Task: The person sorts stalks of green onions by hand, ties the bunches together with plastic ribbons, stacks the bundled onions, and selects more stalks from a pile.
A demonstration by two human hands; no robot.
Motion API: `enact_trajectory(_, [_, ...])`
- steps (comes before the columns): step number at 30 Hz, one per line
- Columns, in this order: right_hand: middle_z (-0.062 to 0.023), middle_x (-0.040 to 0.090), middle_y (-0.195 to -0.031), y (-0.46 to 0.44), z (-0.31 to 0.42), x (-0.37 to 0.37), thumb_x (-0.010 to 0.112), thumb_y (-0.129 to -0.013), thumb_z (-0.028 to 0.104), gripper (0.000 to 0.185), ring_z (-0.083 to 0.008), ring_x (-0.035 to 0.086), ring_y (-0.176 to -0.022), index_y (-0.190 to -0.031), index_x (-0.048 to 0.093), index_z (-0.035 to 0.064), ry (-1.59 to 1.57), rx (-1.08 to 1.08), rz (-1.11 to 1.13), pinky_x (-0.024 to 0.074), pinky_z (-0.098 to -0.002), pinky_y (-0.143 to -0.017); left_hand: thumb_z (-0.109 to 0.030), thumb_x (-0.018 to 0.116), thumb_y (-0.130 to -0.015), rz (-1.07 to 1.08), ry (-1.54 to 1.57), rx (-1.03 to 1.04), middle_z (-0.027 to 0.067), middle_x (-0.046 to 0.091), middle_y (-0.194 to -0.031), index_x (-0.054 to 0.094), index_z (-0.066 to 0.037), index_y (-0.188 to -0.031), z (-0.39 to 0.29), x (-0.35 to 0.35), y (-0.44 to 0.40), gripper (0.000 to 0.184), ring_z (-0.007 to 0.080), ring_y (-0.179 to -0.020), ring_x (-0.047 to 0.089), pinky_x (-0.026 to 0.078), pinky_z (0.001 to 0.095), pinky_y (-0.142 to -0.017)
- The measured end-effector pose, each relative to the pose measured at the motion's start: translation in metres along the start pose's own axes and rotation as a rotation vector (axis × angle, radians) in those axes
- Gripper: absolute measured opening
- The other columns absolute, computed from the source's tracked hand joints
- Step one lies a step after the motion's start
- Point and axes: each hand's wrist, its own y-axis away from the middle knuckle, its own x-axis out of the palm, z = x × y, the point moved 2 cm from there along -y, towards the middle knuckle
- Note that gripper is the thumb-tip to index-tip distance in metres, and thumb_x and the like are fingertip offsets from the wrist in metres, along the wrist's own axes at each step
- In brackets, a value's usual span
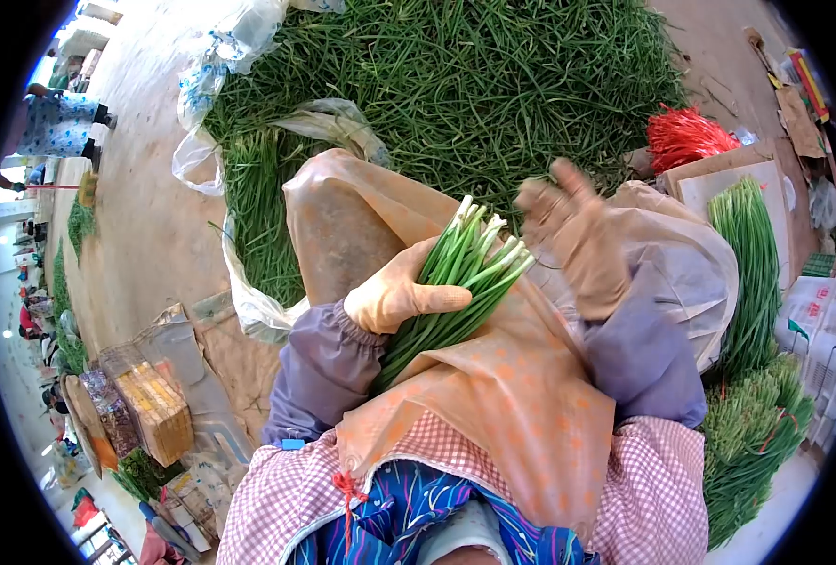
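Observation:
My gloved left hand (pixel 395 290) is closed around a bunch of green chives (pixel 466 282), its white root ends pointing up and away from me. The bunch lies at a slant above my lap, over an orange-spotted plastic apron (pixel 493 386). To its right, my gloved right hand (pixel 573 235) is raised with fingers apart and nothing visible in it; motion blurs it somewhat. Beyond my knees spreads a large heap of loose chives (pixel 474 85).
Red ties (pixel 689 137) lie beside a board (pixel 696 184) at right. Upright chives (pixel 746 273) and a tied bundle (pixel 752 443) stand along my right side. Clear plastic sheeting (pixel 249 292) edges the heap at left. A yellow-topped box (pixel 154 400) sits farther left; a person (pixel 56 124) is beyond.

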Motion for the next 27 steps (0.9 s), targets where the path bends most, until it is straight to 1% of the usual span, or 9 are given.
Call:
enact_trajectory(4, [-0.0192,0.055,-0.129,0.019,-0.04,0.049,0.066,-0.092,0.032,0.068,-0.0265,0.055,-0.121,-0.145,0.03,0.0096,-0.087,0.033,0.019,0.0481,-0.0408,-0.101,-0.028,0.079,-0.08,-0.039,-0.253,-0.007,0.0105,0.057,-0.126,0.04,0.004,-0.138,0.013,-0.007,-0.008,0.076,0.0179,-0.114,0.055,0.043,0.0333,-0.1])
enact_trajectory(9, [-0.011,0.067,-0.1,-0.012,-0.04,0.074,0.071,-0.081,-0.002,0.052,-0.0186,0.065,-0.095,-0.129,0.051,0.0054,0.053,0.029,-0.175,0.0544,-0.0286,-0.086,-0.035,0.081,-0.078,-0.128,-0.981,0.015,0.0107,0.058,-0.12,0.037,0.003,-0.139,-0.007,-0.006,-0.012,0.084,0.0179,-0.107,0.056,0.047,0.0324,-0.093])
enact_trajectory(10, [-0.0098,0.069,-0.094,-0.017,-0.038,0.074,0.07,-0.08,-0.006,0.047,-0.0184,0.067,-0.09,-0.124,0.055,0.0042,0.113,0.058,-0.188,0.056,-0.0283,-0.082,-0.035,0.081,-0.078,-0.086,-0.855,0.018,0.0105,0.059,-0.118,0.037,0.003,-0.139,-0.013,-0.005,-0.014,0.084,0.0177,-0.106,0.057,0.048,0.0323,-0.092])
enact_trajectory(13, [-0.0108,0.068,-0.079,-0.038,-0.009,0.062,0.063,-0.086,0.0,0.03,-0.0215,0.069,-0.072,-0.115,0.057,0.0027,0.089,-0.154,-0.187,0.0574,-0.0304,-0.067,-0.032,0.08,-0.08,0.017,-0.497,-0.115,0.0089,0.06,-0.113,0.038,0.001,-0.14,-0.029,-0.002,-0.02,0.081,0.016,-0.103,0.056,0.047,0.0304,-0.092])
enact_trajectory(17, [-0.0117,0.068,-0.078,-0.074,0.099,0.011,0.062,-0.093,0.021,0.033,-0.0248,0.066,-0.067,-0.121,0.053,0.0056,0.155,-0.334,-0.109,0.0563,-0.0376,-0.063,-0.021,0.077,-0.083,0.184,-0.54,-0.097,0.0068,0.059,-0.115,0.04,0.0,-0.14,-0.022,-0.003,-0.028,0.07,0.0142,-0.105,0.055,0.048,0.0306,-0.092])
enact_trajectory(18, [-0.0101,0.066,-0.077,-0.082,0.129,-0.007,0.062,-0.094,0.018,0.03,-0.0251,0.066,-0.069,-0.12,0.055,0.0054,0.17,-0.427,-0.13,0.0566,-0.0392,-0.065,-0.017,0.069,-0.088,0.224,-0.538,-0.044,0.006,0.062,-0.104,0.044,-0.002,-0.136,-0.011,-0.012,-0.032,0.057,0.0111,-0.087,0.058,0.053,0.027,-0.074])
enact_trajectory(22, [-0.006,0.062,-0.076,-0.08,0.221,-0.074,0.062,-0.094,0.014,0.023,-0.0235,0.064,-0.07,-0.115,0.06,0.0044,0.284,-0.696,-0.345,0.0566,-0.0397,-0.066,-0.012,0.058,-0.093,0.173,-0.506,-0.244,0.0044,0.065,-0.09,0.045,-0.003,-0.136,-0.032,-0.011,-0.011,0.045,0.0083,-0.063,0.054,0.046,0.0227,-0.057])
enact_trajectory(26, [-0.0033,0.06,-0.076,-0.055,0.25,-0.105,0.062,-0.095,0.016,0.022,-0.0206,0.062,-0.07,-0.113,0.06,0.0042,0.221,-0.684,-0.368,0.0552,-0.0378,-0.065,-0.017,0.063,-0.09,0.12,-0.729,-0.297,0.0079,0.069,-0.09,0.055,-0.001,-0.125,-0.049,-0.018,0.007,0.039,0.0132,-0.068,0.061,0.05,0.0274,-0.062])
enact_trajectory(27, [-0.0024,0.058,-0.076,-0.049,0.25,-0.101,0.061,-0.095,0.017,0.023,-0.0189,0.06,-0.071,-0.114,0.059,0.0033,0.223,-0.703,-0.394,0.0539,-0.0362,-0.064,-0.019,0.065,-0.089,0.097,-1.003,-0.063,0.0102,0.069,-0.089,0.057,-0.001,-0.122,-0.053,-0.026,0.01,0.038,0.0183,-0.071,0.064,0.051,0.0307,-0.066])
